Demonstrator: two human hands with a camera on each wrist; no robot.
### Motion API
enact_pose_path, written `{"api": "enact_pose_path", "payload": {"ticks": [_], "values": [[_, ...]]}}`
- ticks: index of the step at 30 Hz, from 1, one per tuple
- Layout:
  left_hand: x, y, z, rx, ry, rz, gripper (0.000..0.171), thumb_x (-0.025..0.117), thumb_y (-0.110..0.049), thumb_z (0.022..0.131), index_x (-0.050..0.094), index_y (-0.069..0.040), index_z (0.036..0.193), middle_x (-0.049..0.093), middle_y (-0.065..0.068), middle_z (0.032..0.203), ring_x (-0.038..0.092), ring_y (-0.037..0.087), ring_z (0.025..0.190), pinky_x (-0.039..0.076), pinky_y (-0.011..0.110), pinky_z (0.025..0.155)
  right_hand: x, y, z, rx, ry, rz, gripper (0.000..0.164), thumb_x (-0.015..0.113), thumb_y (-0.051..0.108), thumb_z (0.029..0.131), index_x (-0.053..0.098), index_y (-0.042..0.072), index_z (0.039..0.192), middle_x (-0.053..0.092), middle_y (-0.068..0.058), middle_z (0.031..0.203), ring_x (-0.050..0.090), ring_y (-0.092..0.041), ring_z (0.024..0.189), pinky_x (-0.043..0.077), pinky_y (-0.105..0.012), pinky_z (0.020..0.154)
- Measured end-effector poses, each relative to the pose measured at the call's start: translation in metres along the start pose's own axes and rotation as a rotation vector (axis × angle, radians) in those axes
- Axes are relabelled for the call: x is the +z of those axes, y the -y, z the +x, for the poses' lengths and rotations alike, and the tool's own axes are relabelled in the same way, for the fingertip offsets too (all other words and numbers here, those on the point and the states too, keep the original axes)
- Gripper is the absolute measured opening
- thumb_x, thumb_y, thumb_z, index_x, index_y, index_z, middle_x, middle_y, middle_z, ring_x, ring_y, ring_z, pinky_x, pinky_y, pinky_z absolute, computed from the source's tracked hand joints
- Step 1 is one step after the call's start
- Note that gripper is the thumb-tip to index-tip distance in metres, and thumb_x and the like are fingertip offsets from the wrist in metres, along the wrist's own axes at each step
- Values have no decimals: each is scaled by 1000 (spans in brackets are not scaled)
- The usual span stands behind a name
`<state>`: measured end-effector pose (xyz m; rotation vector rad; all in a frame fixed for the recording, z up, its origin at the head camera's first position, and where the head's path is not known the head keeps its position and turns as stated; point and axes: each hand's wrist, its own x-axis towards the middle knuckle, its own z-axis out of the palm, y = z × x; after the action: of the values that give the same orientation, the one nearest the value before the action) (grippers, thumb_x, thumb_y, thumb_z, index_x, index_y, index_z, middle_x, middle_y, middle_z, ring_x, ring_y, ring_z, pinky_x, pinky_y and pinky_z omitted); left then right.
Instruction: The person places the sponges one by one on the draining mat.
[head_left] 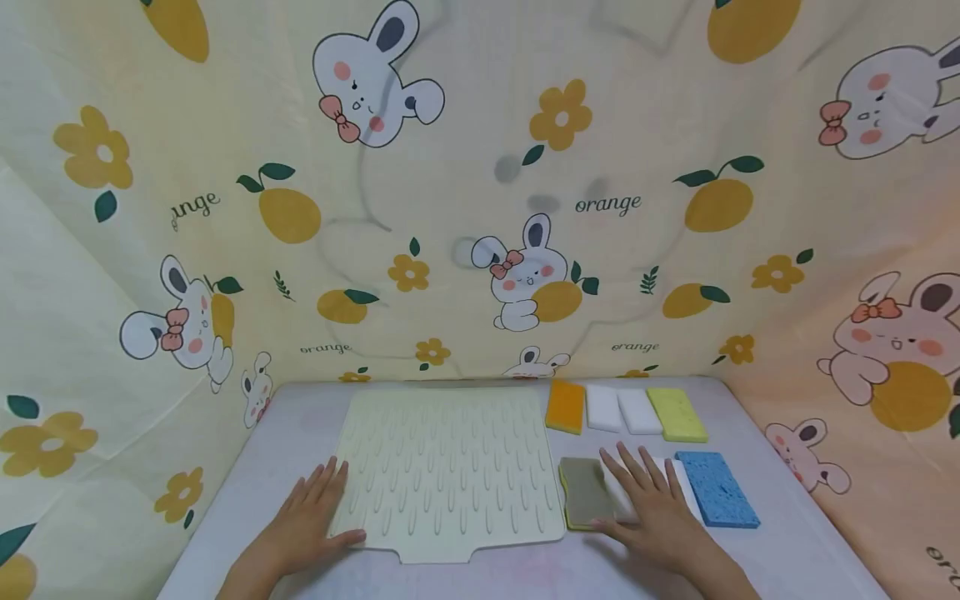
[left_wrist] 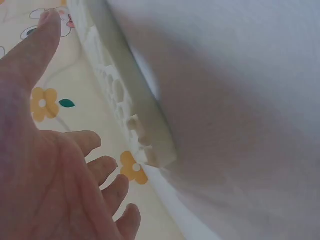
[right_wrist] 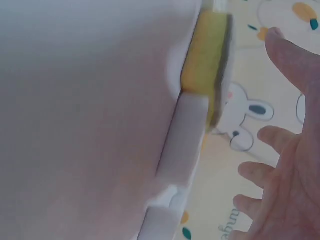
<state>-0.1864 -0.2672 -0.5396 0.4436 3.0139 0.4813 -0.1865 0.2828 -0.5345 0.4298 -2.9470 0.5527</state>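
Observation:
My left hand [head_left: 303, 521], fingers straight and spread, lies over the left front edge of a cream ridged drying mat [head_left: 442, 540]. In the left wrist view a gap shows between the left hand and the mat's thick edge [left_wrist: 150, 120]. My right hand [head_left: 652, 512] spreads its fingers over a white sponge [head_left: 619, 498], which it partly hides; whether they touch cannot be told. To its left lies a yellow sponge with a grey top [head_left: 588, 492], and to its right a blue sponge [head_left: 717, 490]. Neither hand grips anything.
Behind the right hand stands a row: an orange sponge [head_left: 566, 407], two white sponges [head_left: 603, 408] and a yellow sponge [head_left: 677, 414]. All lie on a pale table [head_left: 300, 417]. A printed curtain [head_left: 450, 167] with rabbits and oranges encloses the back and sides.

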Motion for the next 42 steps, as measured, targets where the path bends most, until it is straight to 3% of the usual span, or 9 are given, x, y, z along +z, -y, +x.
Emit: {"api": "enact_pose_path", "payload": {"ticks": [9, 17, 26, 30, 37, 42], "values": [[4, 2, 3, -4, 43, -46, 120, 78, -69, 87, 30, 8, 165, 21, 32, 172, 22, 54, 158, 18, 68, 129, -12, -26, -3, 31, 9, 9, 104, 76, 68, 90, 30, 23, 171, 23, -24, 175, 13, -57, 159, -10, -76, 125], [10, 9, 4, 27, 28, -106, 118, 80, -65, 86, 32, 11, 162, 24, 37, 169, 23, 59, 155, 22, 72, 125, -24, -51, -7, 45, -26, 22, 101, 78, 58, 93, 30, 13, 170, 23, -33, 172, 14, -63, 156, -12, -76, 124], [7, 3, 7, -40, 115, -90, 120, 78, -69, 87, 28, 7, 165, 19, 33, 173, 19, 53, 160, 26, 69, 126, -31, -75, -14, 66, -36, -16, 105, 77, 57, 95, 22, 14, 173, 26, -37, 168, 18, -66, 153, -18, -73, 123], [8, 2, 8, -48, 130, -85, 121, 78, -70, 86, 28, 7, 166, 19, 32, 174, 18, 52, 160, 27, 68, 126, -34, -84, -14, 90, -22, -20, 106, 78, 58, 93, 25, 8, 171, 25, -39, 168, 18, -67, 152, -17, -73, 123], [9, 3, 10, -27, 133, -88, 125, 80, -68, 85, 26, 11, 164, 20, 34, 172, 21, 53, 159, 28, 67, 125, -43, -102, -12, 165, 16, -15, 108, 78, 63, 92, 29, 4, 168, 21, -40, 168, 15, -68, 150, -5, -82, 121], [10, 3, 12, -7, 140, -71, 125, 80, -68, 85, 26, 13, 163, 23, 34, 172, 22, 52, 159, 23, 66, 128, -47, -118, -17, 180, 25, -18, 112, 78, 64, 90, 25, 3, 168, 19, -42, 166, 14, -69, 150, 2, -84, 119]]}}
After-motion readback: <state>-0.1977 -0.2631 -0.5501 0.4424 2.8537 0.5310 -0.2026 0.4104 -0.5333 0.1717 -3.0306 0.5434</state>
